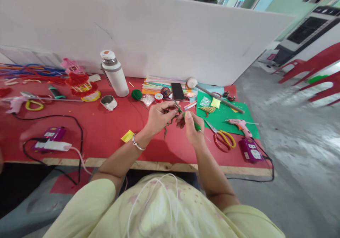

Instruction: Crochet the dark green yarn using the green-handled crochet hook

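Observation:
Above the red tabletop, my left hand (158,118) pinches a small piece of dark green yarn work (170,121), its loose strands hanging below the fingers. My right hand (193,130) is closed around a crochet hook with a green handle (197,126). Its tip meets the yarn close to my left fingertips, but the exact stitch is too small to make out. A ball of green yarn (136,95) lies to the left of my hands, with a strand running toward them. Scissors (221,139) with red and yellow handles rest just right of my right hand.
Behind my hands lie a black phone (177,91), a red thread spool (158,98) and pipe cleaners (159,81). A white thermos (115,74) and a cup (108,103) stand left. At right, a glue gun (240,126) lies beside a purple power block (251,150).

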`<state>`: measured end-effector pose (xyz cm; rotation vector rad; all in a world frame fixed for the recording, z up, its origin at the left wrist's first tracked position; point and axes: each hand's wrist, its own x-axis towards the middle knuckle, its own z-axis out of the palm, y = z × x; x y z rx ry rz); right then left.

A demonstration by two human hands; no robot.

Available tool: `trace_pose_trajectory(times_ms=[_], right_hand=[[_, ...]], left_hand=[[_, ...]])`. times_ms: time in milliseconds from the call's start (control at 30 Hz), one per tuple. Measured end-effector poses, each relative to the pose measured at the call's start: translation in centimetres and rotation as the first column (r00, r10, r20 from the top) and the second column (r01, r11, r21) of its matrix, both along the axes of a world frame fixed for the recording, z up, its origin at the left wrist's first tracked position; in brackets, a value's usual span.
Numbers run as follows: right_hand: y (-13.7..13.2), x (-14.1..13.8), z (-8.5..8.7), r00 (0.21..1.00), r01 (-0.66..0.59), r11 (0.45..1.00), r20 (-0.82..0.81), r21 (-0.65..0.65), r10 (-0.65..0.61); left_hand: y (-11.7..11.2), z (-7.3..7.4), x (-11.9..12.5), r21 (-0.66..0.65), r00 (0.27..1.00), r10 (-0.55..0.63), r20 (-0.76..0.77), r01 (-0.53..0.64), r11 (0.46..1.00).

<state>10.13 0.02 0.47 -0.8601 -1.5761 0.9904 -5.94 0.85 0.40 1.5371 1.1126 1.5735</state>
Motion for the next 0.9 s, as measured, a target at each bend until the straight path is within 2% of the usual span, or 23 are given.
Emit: trace_pose_trajectory(times_ms=[167, 300, 400, 500, 567, 700, 800, 900], right_hand=[[-0.2, -1.0, -0.9, 0.991, 0.124, 0.991, -0.056, 0.042, -0.122], [0.1, -1.2, -1.8, 0.993, 0.115, 0.99, -0.032, 0.081, -0.113], [0.2, -1.0, -2.1, 0.993, 0.117, 0.989, -0.026, 0.086, -0.115], [0.2, -0.7, -2.0, 0.996, 0.085, 0.995, -0.003, 0.059, -0.085], [0.4, -0.5, -1.9, 0.997, 0.072, 0.995, 0.03, 0.076, -0.074], [0.8, -0.4, -2.3, 0.981, 0.187, 0.958, 0.003, 0.217, -0.193], [1.0, -0.3, -2.8, 0.974, 0.224, 0.94, -0.025, 0.256, -0.226], [1.3, 0.4, -2.8, 0.982, 0.17, 0.941, 0.026, 0.293, -0.185]], left_hand=[[-0.1, -0.2, 1.1, 0.013, 0.994, 0.105, 0.021, -0.105, 0.994], [-0.2, -0.2, 1.4, -0.031, 0.996, 0.074, 0.053, -0.073, 0.997], [-0.2, -0.1, 1.3, -0.043, 0.995, 0.004, 0.102, 0.001, 0.999], [-0.1, -0.1, 1.2, -0.105, 0.973, -0.084, 0.215, 0.108, 0.989], [0.0, -0.1, 1.1, -0.135, 0.959, -0.082, 0.273, 0.123, 0.983], [0.1, -0.1, 1.1, -0.198, 0.944, -0.035, 0.329, 0.105, 0.975], [0.1, 0.0, 1.0, -0.262, 0.894, -0.101, 0.437, 0.234, 0.936], [0.1, 0.3, 0.4, -0.287, 0.836, -0.175, 0.521, 0.364, 0.886]])
